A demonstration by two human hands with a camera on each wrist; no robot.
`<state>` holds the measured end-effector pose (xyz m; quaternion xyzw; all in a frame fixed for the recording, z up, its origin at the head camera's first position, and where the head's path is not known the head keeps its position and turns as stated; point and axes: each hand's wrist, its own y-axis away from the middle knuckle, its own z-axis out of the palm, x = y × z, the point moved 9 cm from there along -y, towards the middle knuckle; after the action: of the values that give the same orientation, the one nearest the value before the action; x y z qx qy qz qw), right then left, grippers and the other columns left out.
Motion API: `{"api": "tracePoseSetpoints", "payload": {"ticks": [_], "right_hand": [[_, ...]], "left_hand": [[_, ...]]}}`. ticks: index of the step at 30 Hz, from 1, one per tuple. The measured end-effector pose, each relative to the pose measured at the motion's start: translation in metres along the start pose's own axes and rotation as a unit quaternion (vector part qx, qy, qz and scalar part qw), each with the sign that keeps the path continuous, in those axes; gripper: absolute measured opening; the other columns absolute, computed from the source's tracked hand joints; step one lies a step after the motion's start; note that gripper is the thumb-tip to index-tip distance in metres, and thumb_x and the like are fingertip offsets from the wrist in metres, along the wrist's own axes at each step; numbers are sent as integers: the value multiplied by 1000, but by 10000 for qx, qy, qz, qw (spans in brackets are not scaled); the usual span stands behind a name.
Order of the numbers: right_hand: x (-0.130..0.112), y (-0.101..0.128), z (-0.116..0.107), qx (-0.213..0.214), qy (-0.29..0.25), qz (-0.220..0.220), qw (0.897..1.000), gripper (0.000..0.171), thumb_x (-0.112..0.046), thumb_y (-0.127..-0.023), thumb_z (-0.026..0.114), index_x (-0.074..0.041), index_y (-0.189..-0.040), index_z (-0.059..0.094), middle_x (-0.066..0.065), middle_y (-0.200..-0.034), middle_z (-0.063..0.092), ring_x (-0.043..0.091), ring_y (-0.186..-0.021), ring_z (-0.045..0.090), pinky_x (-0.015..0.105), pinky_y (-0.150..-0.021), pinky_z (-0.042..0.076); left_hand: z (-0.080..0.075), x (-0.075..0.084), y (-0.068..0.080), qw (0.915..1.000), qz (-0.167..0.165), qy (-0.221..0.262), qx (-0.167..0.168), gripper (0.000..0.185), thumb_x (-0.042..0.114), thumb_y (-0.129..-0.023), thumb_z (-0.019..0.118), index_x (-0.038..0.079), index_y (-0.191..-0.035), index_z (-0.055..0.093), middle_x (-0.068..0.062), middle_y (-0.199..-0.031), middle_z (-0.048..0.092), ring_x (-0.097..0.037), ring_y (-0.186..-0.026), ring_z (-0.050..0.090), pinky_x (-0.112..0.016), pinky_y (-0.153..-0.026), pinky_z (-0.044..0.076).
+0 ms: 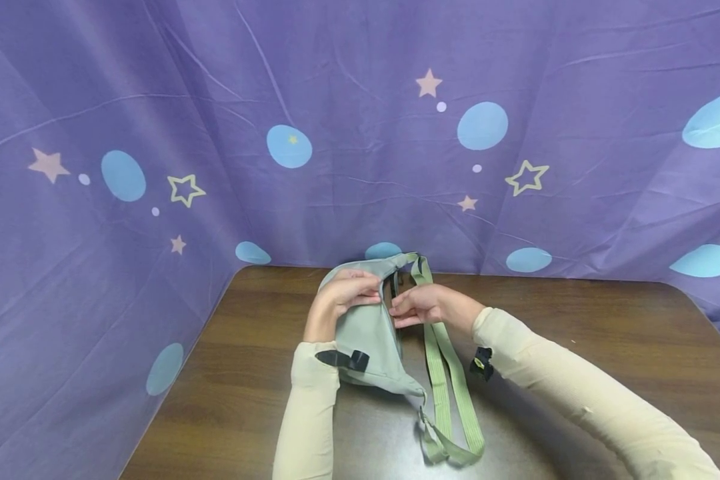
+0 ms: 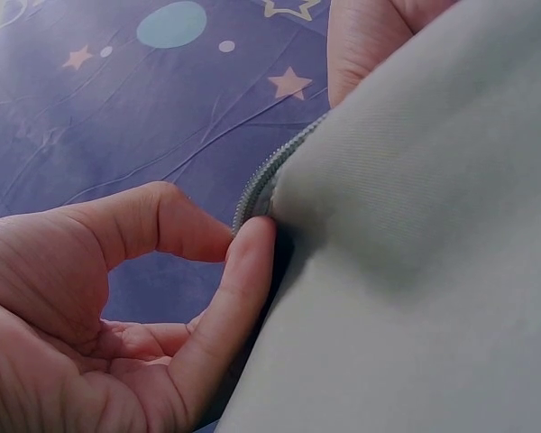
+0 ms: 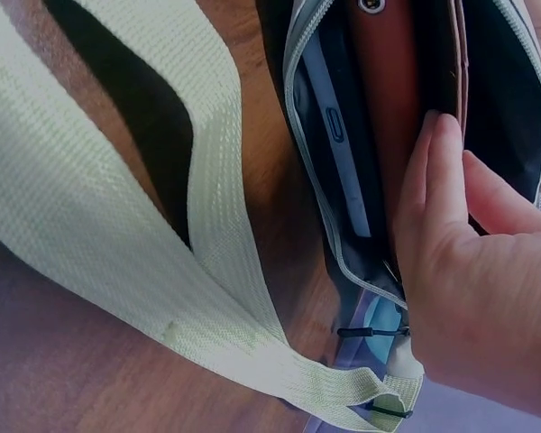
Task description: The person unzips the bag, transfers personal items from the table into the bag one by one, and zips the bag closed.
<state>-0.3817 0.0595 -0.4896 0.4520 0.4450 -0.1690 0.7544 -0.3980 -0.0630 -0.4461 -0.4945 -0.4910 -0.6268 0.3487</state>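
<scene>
Pouch (image 1: 369,333) at table's (image 1: 576,320) far edge, long axis running away from me | left hand (image 1: 342,297) pinches zipper edge (image 2: 252,194); right hand (image 1: 417,307), fingers (image 3: 437,180) straight, reaches inside opening; strap (image 1: 447,380) lies right

A dark brown wooden table (image 1: 576,320) spreads beneath and around the hands. Behind them, and wrapping round to the left, hangs a purple cloth (image 1: 348,100) printed with pale blue ovals and small stars, creased in long folds.
</scene>
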Motion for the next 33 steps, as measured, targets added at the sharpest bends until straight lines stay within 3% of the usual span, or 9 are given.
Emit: {"api": "tracePoseSetpoints", "payload": {"ticks": [5, 12, 21, 33], "right_hand": [[-2, -1, 1, -81, 101, 23, 9999, 18, 13, -100, 45, 0, -99, 58, 0, -76, 68, 8, -71, 67, 20, -75, 64], [0, -2, -3, 244, 65, 175, 9995, 19, 11, -100, 49, -3, -94, 61, 1, -74, 69, 10, -68, 68, 20, -70, 64], [-1, -4, -3, 268, 217, 199, 9992, 16, 8, -101, 51, -2, -96, 62, 1, -75, 69, 10, -68, 68, 20, -72, 64], [3, -8, -5, 444, 289, 219, 9984, 17, 7, -100, 53, -3, -93, 64, 3, -71, 70, 10, -65, 68, 20, -68, 64]], "left_hand": [[0, 0, -1, 10000, -35, -37, -30, 17, -1, -99, 55, -11, -113, 60, 1, -76, 62, -8, -68, 64, -18, -73, 64], [1, -1, -1, 10000, -33, -50, -52, 14, -2, -99, 55, -9, -110, 61, 1, -75, 62, -8, -67, 65, -18, -73, 64], [0, 2, -1, 9999, -59, -70, -40, 31, -2, -98, 54, -18, -124, 55, -1, -80, 62, -9, -71, 64, -20, -77, 64], [1, 3, 0, 9999, -36, -47, -106, 21, -2, -98, 54, -13, -115, 59, -1, -79, 61, -10, -71, 64, -20, -77, 65]]}}
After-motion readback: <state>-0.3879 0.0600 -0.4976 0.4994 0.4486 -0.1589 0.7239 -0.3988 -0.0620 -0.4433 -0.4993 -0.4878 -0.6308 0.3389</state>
